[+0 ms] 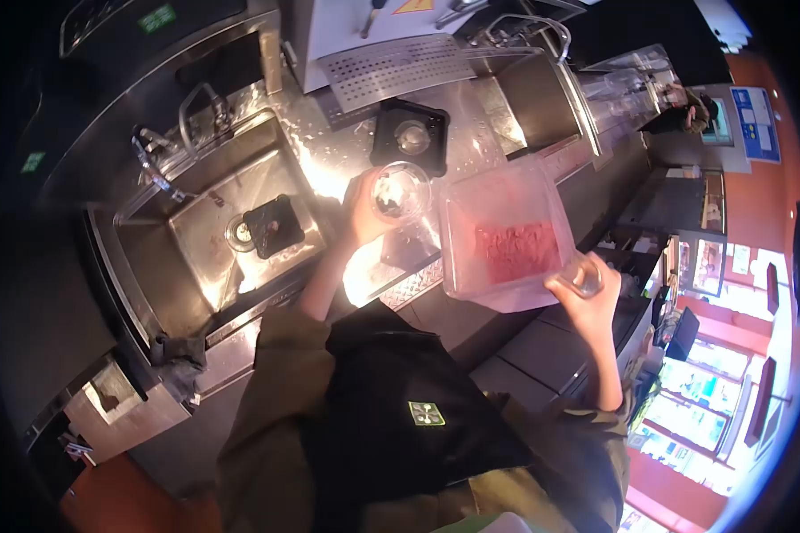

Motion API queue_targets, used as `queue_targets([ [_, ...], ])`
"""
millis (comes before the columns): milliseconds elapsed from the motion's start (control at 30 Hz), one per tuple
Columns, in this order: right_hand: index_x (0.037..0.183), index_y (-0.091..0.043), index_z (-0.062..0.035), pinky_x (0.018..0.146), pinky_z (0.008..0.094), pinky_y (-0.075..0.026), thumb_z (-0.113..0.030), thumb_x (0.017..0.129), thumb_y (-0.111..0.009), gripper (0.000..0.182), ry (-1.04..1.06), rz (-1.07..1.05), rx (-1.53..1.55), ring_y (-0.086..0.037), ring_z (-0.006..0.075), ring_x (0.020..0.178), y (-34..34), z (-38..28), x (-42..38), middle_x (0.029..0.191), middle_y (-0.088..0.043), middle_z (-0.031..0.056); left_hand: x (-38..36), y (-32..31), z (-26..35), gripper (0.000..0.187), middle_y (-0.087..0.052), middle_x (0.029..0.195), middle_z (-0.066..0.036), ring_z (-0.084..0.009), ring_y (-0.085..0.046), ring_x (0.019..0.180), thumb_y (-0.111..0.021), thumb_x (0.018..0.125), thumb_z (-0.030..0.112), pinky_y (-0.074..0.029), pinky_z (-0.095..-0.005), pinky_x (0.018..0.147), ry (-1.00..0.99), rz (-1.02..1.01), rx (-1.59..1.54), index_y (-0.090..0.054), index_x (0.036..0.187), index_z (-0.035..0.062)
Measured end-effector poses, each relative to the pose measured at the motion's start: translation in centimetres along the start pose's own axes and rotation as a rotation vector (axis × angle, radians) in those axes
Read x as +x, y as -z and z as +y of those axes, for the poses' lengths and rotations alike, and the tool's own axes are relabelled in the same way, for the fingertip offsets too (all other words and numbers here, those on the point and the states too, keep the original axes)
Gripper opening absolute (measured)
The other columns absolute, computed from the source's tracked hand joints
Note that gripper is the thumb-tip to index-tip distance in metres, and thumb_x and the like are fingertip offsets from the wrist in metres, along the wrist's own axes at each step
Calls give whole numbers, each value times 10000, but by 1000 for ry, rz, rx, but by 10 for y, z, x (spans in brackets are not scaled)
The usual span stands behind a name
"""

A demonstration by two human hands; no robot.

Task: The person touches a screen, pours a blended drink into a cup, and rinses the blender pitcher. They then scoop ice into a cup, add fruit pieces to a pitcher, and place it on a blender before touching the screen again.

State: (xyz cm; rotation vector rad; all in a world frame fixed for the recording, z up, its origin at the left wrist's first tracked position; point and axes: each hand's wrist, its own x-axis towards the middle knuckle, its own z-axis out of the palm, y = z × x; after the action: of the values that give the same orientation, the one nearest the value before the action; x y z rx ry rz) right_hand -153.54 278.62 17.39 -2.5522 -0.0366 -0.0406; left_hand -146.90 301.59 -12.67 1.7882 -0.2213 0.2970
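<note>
My left hand [364, 210] is wrapped round a clear cup [401, 193] above the steel counter. To its right stands a translucent tub [503, 197] with red, crushed-looking contents [516, 250] at the bottom. Against the tub's near right corner, my right hand [587, 289] has its fingers closed round a small clear cup or glass [585, 276]. Whether that hand also grips the tub's edge cannot be made out. Behind the left hand's cup, a black square tray [409, 136] holds a round clear item.
On the left is a steel sink [196, 306] with a tap [187, 120], a black object [277, 227] and a round clear item inside. A second sink [538, 102] lies behind the tub. A perforated metal plate [398, 71] leans at the back. Another person's hand [691, 115] shows far right.
</note>
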Motion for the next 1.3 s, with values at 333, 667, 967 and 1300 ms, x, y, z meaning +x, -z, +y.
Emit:
queue_targets([
  [333, 704, -517, 25, 477, 350, -405, -328, 596, -790, 459, 393, -521, -318, -506, 331, 462, -120, -120, 61, 495, -479, 149, -58, 149, -6, 889, -475, 1158, -157, -326, -464, 1070, -830, 477, 160, -365, -405, 929, 81, 4, 208, -347, 1214, 38],
  [667, 813, -513, 16, 510, 409, -458, -276, 653, -713, 388, 601, -764, -551, -582, 341, 546, -176, -182, 64, 566, -555, 158, -69, 180, -36, 819, -459, 1166, -131, -325, -429, 1093, -788, 494, 111, -343, -426, 945, 55, 35, 85, -387, 1207, 73],
  [967, 782, -489, 4, 507, 400, -452, -299, 687, -695, 378, 536, -795, -587, -581, 328, 559, -195, -189, 68, 576, -548, 153, -80, 174, -52, 820, -470, 1173, -129, -320, -448, 1105, -796, 501, 140, -289, -480, 989, 110, 15, 63, -384, 1208, 77],
  [1300, 836, -517, 15, 511, 405, -448, -282, 641, -723, 411, 551, -776, -587, -579, 340, 562, -186, -180, 63, 586, -546, 176, -78, 170, -54, 813, -501, 1136, -130, -324, -463, 1085, -795, 489, 135, -314, -453, 970, 56, 104, 68, -397, 1195, 67],
])
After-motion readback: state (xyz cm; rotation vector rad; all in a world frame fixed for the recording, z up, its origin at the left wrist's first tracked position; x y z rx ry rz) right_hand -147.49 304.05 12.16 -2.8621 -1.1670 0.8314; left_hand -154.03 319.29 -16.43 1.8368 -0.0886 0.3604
